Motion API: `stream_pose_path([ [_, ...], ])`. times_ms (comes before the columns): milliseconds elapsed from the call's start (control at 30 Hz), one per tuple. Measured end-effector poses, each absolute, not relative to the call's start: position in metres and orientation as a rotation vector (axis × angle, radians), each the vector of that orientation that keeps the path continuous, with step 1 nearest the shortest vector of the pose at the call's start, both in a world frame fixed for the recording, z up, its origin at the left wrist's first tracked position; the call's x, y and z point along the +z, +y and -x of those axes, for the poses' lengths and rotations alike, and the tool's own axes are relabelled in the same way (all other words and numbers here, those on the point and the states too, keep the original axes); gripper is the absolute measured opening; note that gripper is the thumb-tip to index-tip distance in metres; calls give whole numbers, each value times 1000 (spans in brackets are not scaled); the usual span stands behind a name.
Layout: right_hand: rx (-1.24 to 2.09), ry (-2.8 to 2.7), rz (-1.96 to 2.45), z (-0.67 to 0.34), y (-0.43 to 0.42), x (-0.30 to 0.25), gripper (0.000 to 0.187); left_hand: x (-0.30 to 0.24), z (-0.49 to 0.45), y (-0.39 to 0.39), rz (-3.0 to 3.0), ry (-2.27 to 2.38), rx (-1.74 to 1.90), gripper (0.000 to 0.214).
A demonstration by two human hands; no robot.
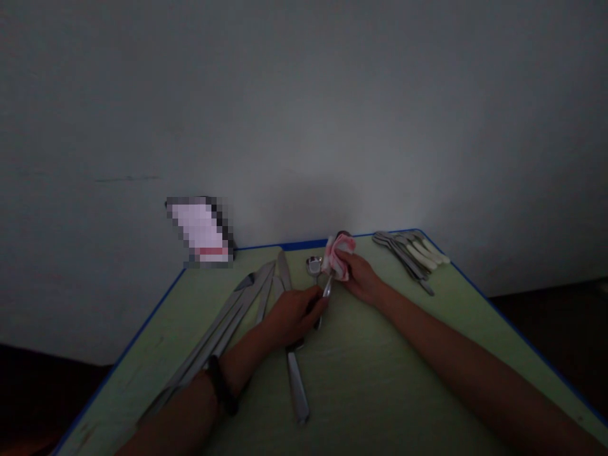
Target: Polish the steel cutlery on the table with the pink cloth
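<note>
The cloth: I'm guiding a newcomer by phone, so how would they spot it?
Start at the green, blue-edged table and look to the middle of its far end. There the right hand bunches the cloth. It is the only soft, pink-and-white thing among grey metal cutlery.

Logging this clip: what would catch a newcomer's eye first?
The right hand clutches a crumpled pink-and-white cloth mid-table, against a slim metal utensil pinched by the left hand. Long steel tools lie left; white-handled cutlery is piled at the far right corner of the green table.
</note>
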State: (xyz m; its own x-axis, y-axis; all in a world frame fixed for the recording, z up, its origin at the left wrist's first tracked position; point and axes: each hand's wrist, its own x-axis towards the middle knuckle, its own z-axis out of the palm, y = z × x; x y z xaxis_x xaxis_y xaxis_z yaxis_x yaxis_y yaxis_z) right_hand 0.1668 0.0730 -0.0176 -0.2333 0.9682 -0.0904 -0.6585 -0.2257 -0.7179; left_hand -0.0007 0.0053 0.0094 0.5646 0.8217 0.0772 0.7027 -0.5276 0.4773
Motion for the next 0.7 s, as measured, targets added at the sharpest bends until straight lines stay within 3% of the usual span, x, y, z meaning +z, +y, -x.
stream_pose_path([
  [167, 1686, -659, 633, -165, 71, -17, 22, 9, 2, 5, -2418, 1192, 409, 27],
  [700, 1689, -704, 695, -165, 65, -10, 25, 7, 2, 6, -2445, 1247, 391, 27],
])
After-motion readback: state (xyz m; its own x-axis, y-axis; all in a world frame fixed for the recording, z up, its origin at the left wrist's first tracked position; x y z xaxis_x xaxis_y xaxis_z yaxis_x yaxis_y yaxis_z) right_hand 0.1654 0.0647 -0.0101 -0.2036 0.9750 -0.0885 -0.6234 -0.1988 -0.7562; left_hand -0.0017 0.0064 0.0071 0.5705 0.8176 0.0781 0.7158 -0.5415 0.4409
